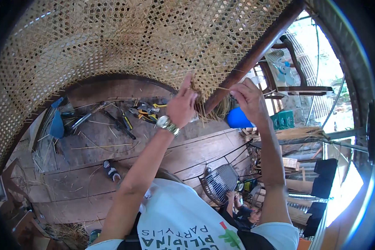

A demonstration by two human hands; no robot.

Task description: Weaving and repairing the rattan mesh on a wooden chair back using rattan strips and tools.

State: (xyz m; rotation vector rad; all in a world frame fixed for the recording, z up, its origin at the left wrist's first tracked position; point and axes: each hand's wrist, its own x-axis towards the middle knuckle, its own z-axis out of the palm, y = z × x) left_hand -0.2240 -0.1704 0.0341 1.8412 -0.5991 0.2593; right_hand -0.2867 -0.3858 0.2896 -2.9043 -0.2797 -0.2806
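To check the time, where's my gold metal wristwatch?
In the head view, left of centre, the gold wristwatch is worn at the base of your left hand.

Pliers (pixel 147 111) on boards (pixel 91 158) btwn woven panel (pixel 125 46) & person (pixel 179 208), chair (pixel 296 62) far R.

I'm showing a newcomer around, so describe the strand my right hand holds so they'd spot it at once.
Find the big woven cane panel across the top, then follow its dark wooden rail down from the upper right to the right hand. The straw-coloured strand reaches left from that hand. Unlike the loose strands hanging below, it is pinched and nearly level.
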